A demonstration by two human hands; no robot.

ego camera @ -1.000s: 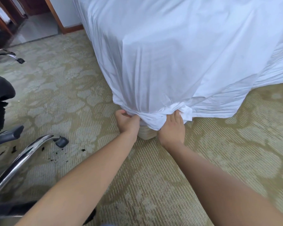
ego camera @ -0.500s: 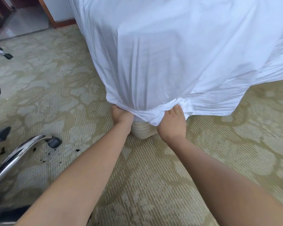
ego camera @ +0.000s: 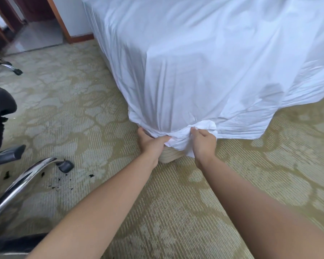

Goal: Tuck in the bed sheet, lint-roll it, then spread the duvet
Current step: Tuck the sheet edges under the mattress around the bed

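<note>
A white bed sheet [ego camera: 204, 71] drapes over the corner of the bed and hangs down to the carpet. At the bottom corner its hem is bunched into a twisted wad. My left hand [ego camera: 151, 142] grips the wad from the left, thumb on top of the cloth. My right hand [ego camera: 203, 143] pinches the bunched cloth from the right. Below the wad a striped beige bed base [ego camera: 168, 156] shows between my wrists. No lint roller or duvet is in view.
An office chair [ego camera: 0, 113] with chrome legs [ego camera: 22, 182] and castors stands at the left, with black crumbs on the patterned carpet [ego camera: 82, 109] beside it. A doorway with a wooden frame [ego camera: 58, 19] opens at the back left. Loose sheet trails on the floor at the right.
My right hand has gone from lying flat against the sheet to pinching the bunched cloth. My left thumb has come onto the wad. The view shifted slightly.
</note>
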